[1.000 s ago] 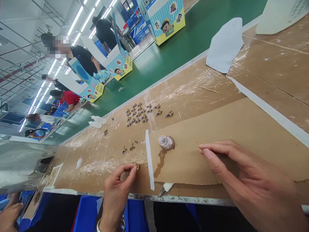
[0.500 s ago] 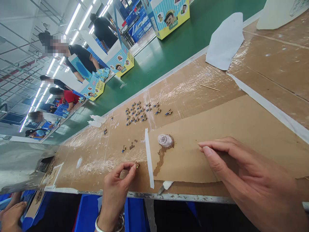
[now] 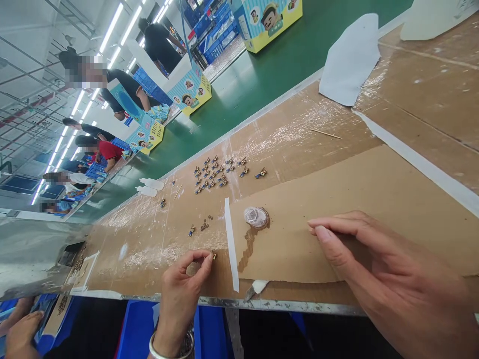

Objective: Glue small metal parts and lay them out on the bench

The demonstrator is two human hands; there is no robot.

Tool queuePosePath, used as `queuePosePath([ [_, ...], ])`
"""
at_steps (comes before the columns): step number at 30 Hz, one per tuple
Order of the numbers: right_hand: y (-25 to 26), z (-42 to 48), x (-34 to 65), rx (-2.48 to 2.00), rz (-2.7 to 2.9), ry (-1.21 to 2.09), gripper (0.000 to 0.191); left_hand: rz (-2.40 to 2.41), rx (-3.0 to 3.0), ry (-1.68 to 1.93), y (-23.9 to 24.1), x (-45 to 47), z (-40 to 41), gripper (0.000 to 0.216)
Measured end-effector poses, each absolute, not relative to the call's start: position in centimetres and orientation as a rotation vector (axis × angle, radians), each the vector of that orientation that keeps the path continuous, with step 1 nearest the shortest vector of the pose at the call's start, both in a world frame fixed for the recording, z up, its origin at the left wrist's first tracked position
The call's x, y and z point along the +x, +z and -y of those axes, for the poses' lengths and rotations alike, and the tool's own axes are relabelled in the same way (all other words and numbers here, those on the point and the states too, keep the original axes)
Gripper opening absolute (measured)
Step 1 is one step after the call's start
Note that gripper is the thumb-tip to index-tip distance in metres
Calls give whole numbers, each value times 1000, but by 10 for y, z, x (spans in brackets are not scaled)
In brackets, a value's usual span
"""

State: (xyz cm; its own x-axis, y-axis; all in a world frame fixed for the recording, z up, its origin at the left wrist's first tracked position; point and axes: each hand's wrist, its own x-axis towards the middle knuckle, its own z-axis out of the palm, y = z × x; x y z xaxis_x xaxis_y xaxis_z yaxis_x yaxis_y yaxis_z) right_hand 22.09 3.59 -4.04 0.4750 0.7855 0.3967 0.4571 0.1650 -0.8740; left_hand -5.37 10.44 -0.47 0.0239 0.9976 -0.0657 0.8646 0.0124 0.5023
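My left hand [image 3: 183, 289] rests at the near edge of the cardboard-covered bench [image 3: 299, 149], thumb and forefinger pinched on a tiny brown and gold figure piece [image 3: 213, 256]. My right hand [image 3: 389, 284] lies flat on a loose cardboard sheet [image 3: 374, 199], fingers stretched out together and pointing left, holding nothing. A small clear plastic cap [image 3: 256, 217] with a dark glue stain under it sits on the sheet between my hands. Several tiny blue and gold figures [image 3: 215, 174] stand grouped farther back. A few loose small parts [image 3: 204, 225] and one figure [image 3: 191, 231] lie just beyond my left hand.
A white tape strip [image 3: 231, 244] runs along the sheet's left edge. Two white bottles [image 3: 149, 187] lie at the bench's far edge beside a green conveyor belt [image 3: 262, 75]. White paper [image 3: 350, 60] lies at the back right. Other people work across the belt; another person's hand [image 3: 18, 334] shows bottom left.
Both hands have stayed almost still, the left keeping its pinch. The view has shifted slightly, and the other person's hand at the bottom left has drifted a little.
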Motion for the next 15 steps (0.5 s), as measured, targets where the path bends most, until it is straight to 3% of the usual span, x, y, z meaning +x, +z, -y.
queuePosePath([
  [11, -41, -37, 219, -1500, 1153, 331, 13, -1858, 2154, 318, 6, -40, -108, 18],
  [15, -42, -36, 221, -1476, 1154, 318, 9, -1841, 2089, 542, 7, -47, -95, 16],
])
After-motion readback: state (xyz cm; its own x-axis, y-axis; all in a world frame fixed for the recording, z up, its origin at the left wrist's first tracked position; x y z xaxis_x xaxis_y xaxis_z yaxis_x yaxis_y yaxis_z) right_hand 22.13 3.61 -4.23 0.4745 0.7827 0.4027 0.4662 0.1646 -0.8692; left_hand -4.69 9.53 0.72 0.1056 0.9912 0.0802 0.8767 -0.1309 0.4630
